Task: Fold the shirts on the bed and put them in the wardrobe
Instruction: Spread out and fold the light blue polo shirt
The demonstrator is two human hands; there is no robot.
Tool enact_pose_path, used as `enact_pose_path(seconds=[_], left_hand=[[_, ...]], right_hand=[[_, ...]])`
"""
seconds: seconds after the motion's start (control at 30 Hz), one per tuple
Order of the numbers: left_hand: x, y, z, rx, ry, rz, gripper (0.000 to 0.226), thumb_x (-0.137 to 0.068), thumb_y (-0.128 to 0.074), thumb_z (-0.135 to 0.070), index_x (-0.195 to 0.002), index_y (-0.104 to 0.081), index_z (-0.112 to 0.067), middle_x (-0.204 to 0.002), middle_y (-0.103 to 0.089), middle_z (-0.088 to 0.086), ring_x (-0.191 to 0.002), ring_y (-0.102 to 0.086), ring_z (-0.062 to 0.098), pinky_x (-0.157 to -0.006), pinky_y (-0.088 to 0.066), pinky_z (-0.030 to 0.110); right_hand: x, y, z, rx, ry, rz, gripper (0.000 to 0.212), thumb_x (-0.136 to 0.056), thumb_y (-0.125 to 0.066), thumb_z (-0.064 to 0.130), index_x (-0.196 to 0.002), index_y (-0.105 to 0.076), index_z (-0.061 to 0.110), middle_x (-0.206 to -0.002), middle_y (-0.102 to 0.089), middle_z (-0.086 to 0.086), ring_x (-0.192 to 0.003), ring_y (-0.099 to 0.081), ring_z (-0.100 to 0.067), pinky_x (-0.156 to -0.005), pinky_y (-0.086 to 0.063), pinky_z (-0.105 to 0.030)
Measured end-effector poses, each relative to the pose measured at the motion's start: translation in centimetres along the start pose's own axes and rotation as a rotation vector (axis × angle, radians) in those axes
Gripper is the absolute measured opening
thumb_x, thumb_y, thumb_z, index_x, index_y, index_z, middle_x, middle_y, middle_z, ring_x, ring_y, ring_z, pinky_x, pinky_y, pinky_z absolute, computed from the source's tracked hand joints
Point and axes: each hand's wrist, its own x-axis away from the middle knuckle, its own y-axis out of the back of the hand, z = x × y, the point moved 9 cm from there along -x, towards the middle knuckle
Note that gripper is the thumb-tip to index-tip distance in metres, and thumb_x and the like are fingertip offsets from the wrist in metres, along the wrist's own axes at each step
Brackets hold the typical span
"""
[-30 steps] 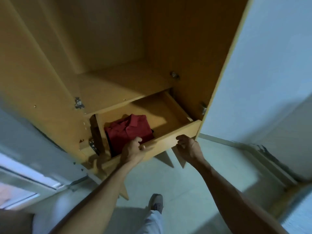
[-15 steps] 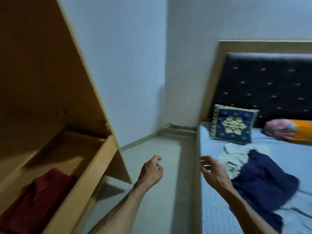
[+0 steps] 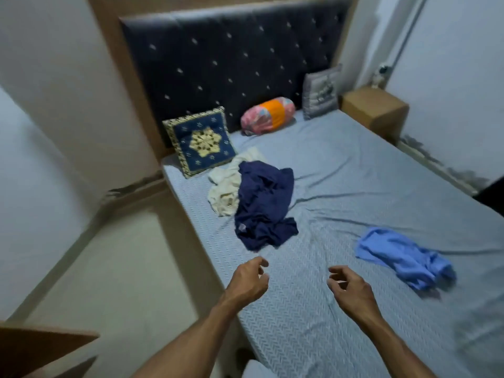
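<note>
Three crumpled shirts lie on the bed [image 3: 341,165]: a navy one [image 3: 263,205] near the left edge, a cream one [image 3: 225,184] partly under it, and a light blue one [image 3: 401,255] to the right. My left hand [image 3: 249,279] hovers over the bed's left edge, just below the navy shirt, fingers loosely curled and holding nothing. My right hand [image 3: 347,286] hangs over the sheet between the navy and light blue shirts, also loosely curled and empty. A corner of the wardrobe [image 3: 35,347] shows at the bottom left.
A blue and gold cushion [image 3: 200,140], a pink and orange bolster [image 3: 268,114] and a grey pillow [image 3: 321,92] lean at the dark padded headboard [image 3: 231,58]. A brown box [image 3: 375,110] stands right of the bed. Floor [image 3: 117,268] runs between the bed and the left wall.
My view has swung right from the wardrobe drawer with the red shirt to the bed. Both hands left the drawer front and now hover empty over the sheet.
</note>
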Motion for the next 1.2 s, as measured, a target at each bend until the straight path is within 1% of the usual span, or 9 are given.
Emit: enact_pose_path(seconds=[0.17,0.37,0.47,0.57,0.7,0.8,1.0,1.13,1.2], left_hand=[[-3.7,-9.8,2.9,-0.06,0.023,0.194,0.033,-0.096,-0.056,-0.03,-0.127,-0.061,-0.023,-0.117,-0.064,-0.003,-0.098,-0.062,0.014,-0.083,-0.052,0.028],[-10.5,-18.5,11.2,-0.125,0.091,0.349,0.04,-0.096,-0.061,-0.026,-0.133,-0.059,-0.015,-0.127,-0.065,0.009,-0.116,-0.061,0.027,-0.093,-0.047,0.033],[-14.9,-23.1,16.5,-0.123,0.115,0.391,0.042,-0.098,-0.06,-0.027,-0.137,-0.054,-0.013,-0.122,-0.065,0.01,-0.108,-0.061,0.026,-0.083,-0.043,0.03],[-18.7,-25.8,20.0,-0.153,0.118,0.375,0.04,-0.096,-0.064,-0.029,-0.132,-0.056,-0.014,-0.115,-0.061,0.009,-0.09,-0.055,0.02,-0.075,-0.04,0.03],[-22.2,-29.6,24.4,-0.242,0.104,0.37,0.023,-0.088,-0.068,-0.024,-0.106,-0.059,-0.014,-0.097,-0.059,0.003,-0.09,-0.059,0.024,-0.069,-0.041,0.031],[-23.8,-30.9,25.6,-0.324,0.076,0.32,0.011,-0.088,-0.064,-0.019,-0.094,-0.054,-0.018,-0.084,-0.05,-0.004,-0.081,-0.054,0.021,-0.066,-0.036,0.031],[-25.1,-30.8,24.8,-0.442,0.084,0.222,0.018,-0.078,-0.059,-0.009,-0.092,-0.059,-0.02,-0.082,-0.06,-0.003,-0.076,-0.055,0.019,-0.067,-0.041,0.032],[-24.3,-30.4,24.3,-0.477,0.144,0.156,0.019,-0.076,-0.059,-0.005,-0.087,-0.063,-0.021,-0.079,-0.063,-0.002,-0.075,-0.059,0.02,-0.068,-0.046,0.034],[-23.9,-30.2,24.0,-0.464,0.195,0.108,0.019,-0.077,-0.061,-0.004,-0.088,-0.064,-0.019,-0.082,-0.063,0.001,-0.079,-0.061,0.023,-0.068,-0.046,0.034]], right_hand=[[-2.2,-4.0,-10.7,0.025,-0.174,0.052,0.024,-0.094,-0.067,0.02,-0.118,-0.067,0.021,-0.099,-0.07,0.007,-0.083,-0.065,-0.005,-0.069,-0.048,-0.026],[-8.0,-13.1,-19.4,0.134,-0.232,0.179,0.026,-0.093,-0.067,0.023,-0.118,-0.067,0.019,-0.095,-0.071,0.004,-0.087,-0.068,-0.018,-0.079,-0.053,-0.034],[-12.7,-19.3,-23.2,0.226,-0.206,0.289,0.028,-0.093,-0.068,0.024,-0.119,-0.065,0.016,-0.097,-0.07,0.001,-0.088,-0.067,-0.021,-0.082,-0.054,-0.042],[-16.8,-23.5,-25.6,0.31,-0.157,0.379,0.031,-0.09,-0.073,0.033,-0.115,-0.062,0.019,-0.095,-0.067,0.002,-0.083,-0.066,-0.022,-0.077,-0.054,-0.044],[-20.2,-28.4,-29.0,0.491,-0.052,0.517,0.036,-0.081,-0.081,0.041,-0.091,-0.055,0.017,-0.081,-0.058,-0.002,-0.072,-0.055,-0.021,-0.062,-0.042,-0.037],[-21.4,-29.8,-30.9,0.439,-0.06,0.538,0.049,-0.071,-0.091,0.038,-0.081,-0.05,0.012,-0.075,-0.054,-0.009,-0.065,-0.046,-0.023,-0.058,-0.034,-0.037],[-22.0,-29.4,-31.6,0.297,-0.017,0.51,0.054,-0.065,-0.095,0.035,-0.082,-0.053,0.007,-0.067,-0.047,0.004,-0.06,-0.039,-0.016,-0.056,-0.031,-0.027],[-21.6,-29.4,-32.0,0.238,0.075,0.503,0.055,-0.067,-0.093,0.039,-0.084,-0.052,0.008,-0.065,-0.047,0.001,-0.058,-0.042,-0.015,-0.055,-0.039,-0.036],[-21.5,-29.2,-32.4,0.205,0.129,0.5,0.056,-0.069,-0.092,0.04,-0.086,-0.051,0.006,-0.065,-0.046,0.003,-0.054,-0.041,-0.006,-0.055,-0.038,-0.031]])
